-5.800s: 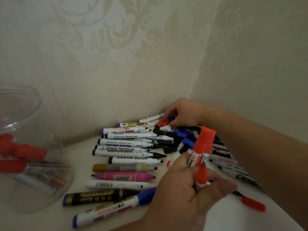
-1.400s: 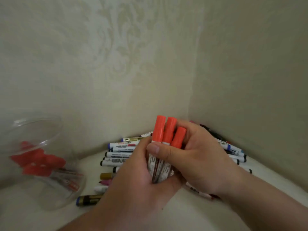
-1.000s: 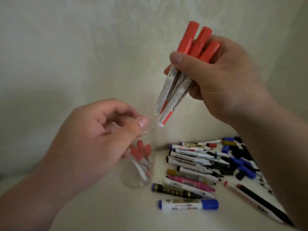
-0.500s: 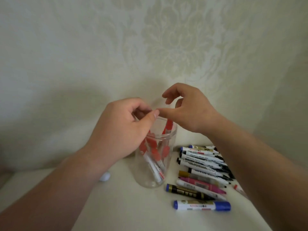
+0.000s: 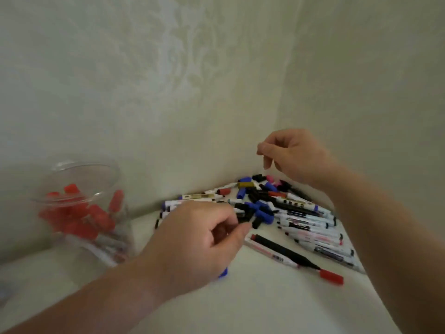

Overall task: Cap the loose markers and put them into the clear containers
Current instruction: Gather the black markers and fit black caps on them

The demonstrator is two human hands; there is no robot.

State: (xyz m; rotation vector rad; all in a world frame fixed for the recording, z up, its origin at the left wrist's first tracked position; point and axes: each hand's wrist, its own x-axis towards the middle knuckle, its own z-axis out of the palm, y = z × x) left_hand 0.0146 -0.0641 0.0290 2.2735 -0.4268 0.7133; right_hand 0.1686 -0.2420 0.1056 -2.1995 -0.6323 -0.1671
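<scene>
Sorting station, corner shelf: my left hand (image 5: 197,239) reaches over the marker pile (image 5: 303,222), thumb and forefinger curled beside the loose black and blue caps (image 5: 260,210); I cannot tell whether they pinch one. My right hand (image 5: 293,155) hangs above the far corner of the pile, fingers loosely curled and holding nothing.

The likeliest slip, as I judge it, is a cap pressed onto the wrong colour of marker, since black and blue caps lie jumbled together. The left forearm passes just beside the clear jar (image 5: 60,165), so a careless sweep could tip it. Bare tips could also stain the white shelf (image 5: 240,307) or my fingers.

The pile fills the corner where the two walls meet: mostly white-barrelled whiteboard markers, several uncapped with dark tips showing. A black-barrelled marker (image 5: 281,248) lies nearest me, a red cap (image 5: 331,277) at its tip. The jar stands well to the left, already holding red-capped markers (image 5: 79,213), blurred in this view.
</scene>
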